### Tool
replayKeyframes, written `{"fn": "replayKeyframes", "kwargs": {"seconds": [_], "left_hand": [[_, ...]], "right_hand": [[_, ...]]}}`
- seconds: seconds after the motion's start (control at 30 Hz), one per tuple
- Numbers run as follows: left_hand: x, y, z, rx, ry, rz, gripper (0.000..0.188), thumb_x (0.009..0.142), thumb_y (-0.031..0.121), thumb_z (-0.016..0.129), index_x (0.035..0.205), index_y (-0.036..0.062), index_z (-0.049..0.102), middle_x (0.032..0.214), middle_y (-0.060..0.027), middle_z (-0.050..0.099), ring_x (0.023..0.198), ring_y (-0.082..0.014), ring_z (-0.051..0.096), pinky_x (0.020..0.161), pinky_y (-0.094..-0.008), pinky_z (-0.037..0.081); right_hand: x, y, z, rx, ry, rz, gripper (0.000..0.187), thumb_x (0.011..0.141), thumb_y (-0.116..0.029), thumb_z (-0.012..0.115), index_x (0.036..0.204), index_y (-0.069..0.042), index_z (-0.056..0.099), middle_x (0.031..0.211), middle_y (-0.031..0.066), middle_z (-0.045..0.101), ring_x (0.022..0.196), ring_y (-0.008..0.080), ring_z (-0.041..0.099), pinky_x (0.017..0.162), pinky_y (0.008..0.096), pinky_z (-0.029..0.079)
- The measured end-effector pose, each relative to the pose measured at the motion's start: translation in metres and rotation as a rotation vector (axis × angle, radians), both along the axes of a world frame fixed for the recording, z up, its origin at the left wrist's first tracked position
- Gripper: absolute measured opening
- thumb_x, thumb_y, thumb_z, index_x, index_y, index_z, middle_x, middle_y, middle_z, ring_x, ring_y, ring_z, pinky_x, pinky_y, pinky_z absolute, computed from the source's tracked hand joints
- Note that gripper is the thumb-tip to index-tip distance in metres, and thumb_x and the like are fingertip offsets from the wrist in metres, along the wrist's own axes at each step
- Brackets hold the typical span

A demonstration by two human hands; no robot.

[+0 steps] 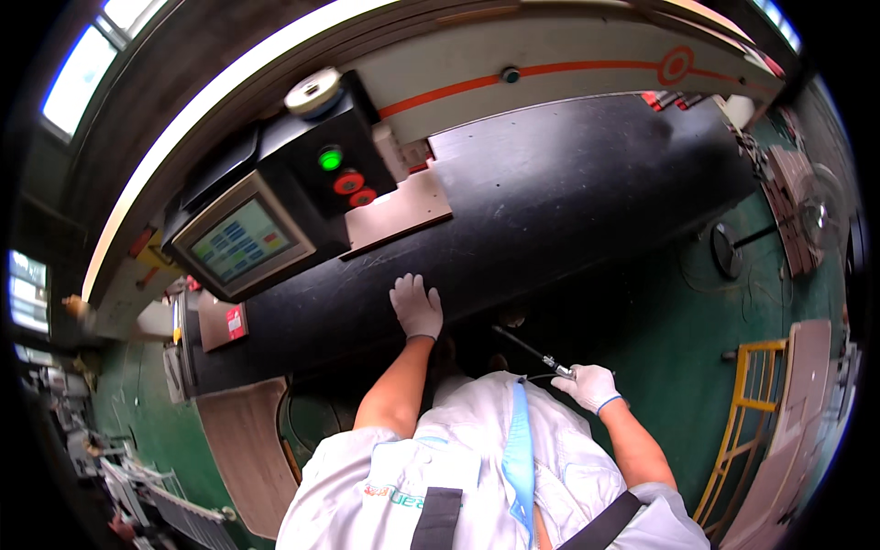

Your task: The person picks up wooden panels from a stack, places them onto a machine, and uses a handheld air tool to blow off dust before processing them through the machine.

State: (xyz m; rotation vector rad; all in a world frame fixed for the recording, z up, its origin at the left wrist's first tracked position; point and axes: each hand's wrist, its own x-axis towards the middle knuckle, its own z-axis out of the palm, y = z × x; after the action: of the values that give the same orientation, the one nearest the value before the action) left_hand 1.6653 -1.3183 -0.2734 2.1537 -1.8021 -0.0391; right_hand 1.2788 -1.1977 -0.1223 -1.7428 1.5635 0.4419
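My left hand (417, 307), in a white glove, is spread out with fingers extended over the near edge of a long black conveyor bed (568, 183); it holds nothing. I cannot tell whether the palm presses on the surface. At my right side, my right hand (588, 388), also gloved in white, is closed around an air blow gun (548, 363). Its long thin dark nozzle points forward and left, toward the underside of the bed's edge. A thin hose runs from the tool toward my body. My fingers hide its handle.
Over the bed spans a machine beam (587, 69) with a red stripe. A control box with a touchscreen (240, 236) hangs at the left. A brown board (396, 209) lies beneath it. At right stand a yellow frame (744, 403) and a fan (814, 215). Another board (246, 449) is at lower left.
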Motion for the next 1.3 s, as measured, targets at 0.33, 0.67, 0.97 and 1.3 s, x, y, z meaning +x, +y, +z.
{"fn": "replayKeyframes", "kwargs": {"seconds": [0.33,0.67,0.97,1.3], "left_hand": [[0.149,0.213,0.001,0.022,0.032,0.485,0.054,0.089,0.030,0.072,0.136,0.0051,0.064,0.150,-0.0186,0.056,0.142,-0.0390,0.047,0.120,-0.0556,0.034],[0.291,0.261,0.019,-0.258,0.131,0.762,0.036,0.092,0.024,0.071,0.121,0.0025,0.073,0.129,-0.0210,0.069,0.124,-0.0404,0.062,0.111,-0.0513,0.047],[0.294,0.224,0.363,-0.974,0.750,-0.646,0.024,0.087,-0.009,0.062,0.109,-0.0016,0.066,0.087,-0.0115,0.071,0.068,-0.0204,0.065,0.064,-0.0367,0.056],[0.252,0.241,0.449,-1.251,1.780,-0.982,0.034,0.100,0.023,0.056,0.072,0.0085,0.070,0.081,-0.0157,0.074,0.082,-0.0303,0.073,0.081,-0.0371,0.056]], "right_hand": [[0.115,-0.065,-0.029,-0.053,-0.009,0.488,0.063,0.093,-0.068,0.062,0.106,-0.009,0.079,0.103,0.0215,0.078,0.101,0.0409,0.075,0.089,0.0484,0.058],[0.269,-0.101,-0.045,-0.007,-0.305,0.301,0.054,0.096,-0.053,0.071,0.086,0.001,0.072,0.073,0.0159,0.072,0.068,0.0301,0.071,0.067,0.0424,0.054],[0.405,-0.092,-0.056,0.225,-0.526,-0.227,0.041,0.099,-0.045,0.071,0.087,-0.006,0.068,0.065,0.0068,0.067,0.043,0.0121,0.048,0.041,0.0306,0.035],[0.421,-0.084,-0.071,0.172,-0.531,-0.398,0.045,0.096,-0.047,0.071,0.094,-0.002,0.069,0.068,0.0121,0.069,0.044,0.0163,0.050,0.041,0.0349,0.036]]}}
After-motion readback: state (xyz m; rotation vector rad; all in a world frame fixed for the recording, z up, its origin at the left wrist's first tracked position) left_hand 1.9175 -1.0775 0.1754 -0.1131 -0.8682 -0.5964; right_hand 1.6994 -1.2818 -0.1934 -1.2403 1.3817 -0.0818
